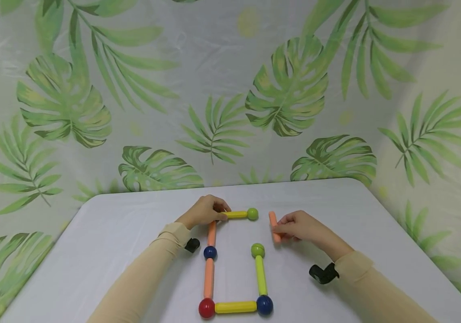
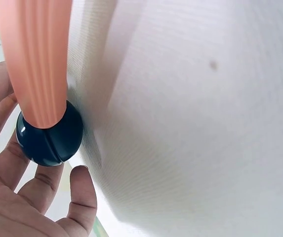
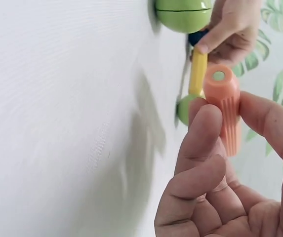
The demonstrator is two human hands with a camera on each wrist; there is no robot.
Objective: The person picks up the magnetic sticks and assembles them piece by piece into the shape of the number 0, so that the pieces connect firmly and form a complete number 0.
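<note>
My left hand [image 1: 206, 210] is at the far left corner of a frame of magnetic rods and balls, its fingers around a dark blue ball [image 2: 50, 133]. That ball joins an orange rod [image 2: 37, 59] and a yellow rod [image 1: 236, 215], which ends in a green ball [image 1: 252, 213]. Between thumb and fingers, my right hand [image 1: 301, 225] pinches a loose orange rod [image 3: 225, 116], raised off the table to the right of the frame. Its near end shows a small round metal tip. A second green ball [image 1: 258, 250] tops a lime rod [image 1: 260, 276], apart from the first.
Nearer me, a red ball [image 1: 206, 308], a yellow rod [image 1: 236, 307] and a blue ball [image 1: 264, 305] form the frame's front side. Along its left side lie another orange rod [image 1: 209, 278] and blue ball [image 1: 210, 252]. A leaf-patterned curtain [image 1: 214, 89] hangs behind the white table [image 1: 105, 233].
</note>
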